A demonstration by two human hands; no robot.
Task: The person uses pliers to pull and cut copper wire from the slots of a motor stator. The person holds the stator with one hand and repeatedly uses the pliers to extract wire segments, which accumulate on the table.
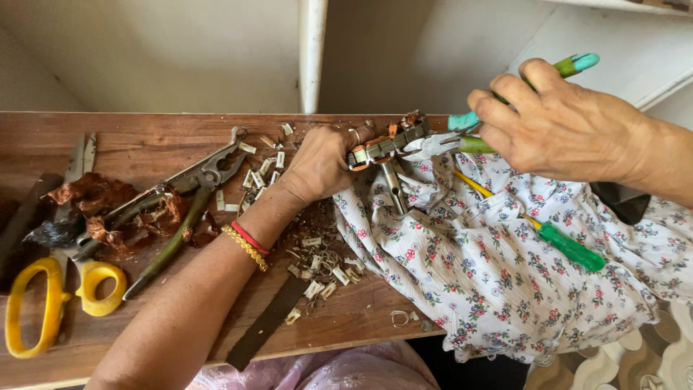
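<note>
My left hand [317, 165] grips a small motor rotor [382, 150] with a steel shaft and copper windings, holding it over a floral cloth [498, 267] at the bench edge. My right hand [556, 126] holds green-handled cutting pliers [462, 141], their jaws touching the rotor's winding end. A ring is on my left hand, and gold and red bangles [247, 245] circle that wrist.
On the wooden bench [144, 137] lie large pliers [180, 191], yellow-handled scissors [54, 289], tangled copper wire [97, 209], a dark flat strip [267, 321] and several white insulation scraps [317, 278]. A green-handled screwdriver [556, 242] rests on the cloth. A white post [312, 54] stands behind.
</note>
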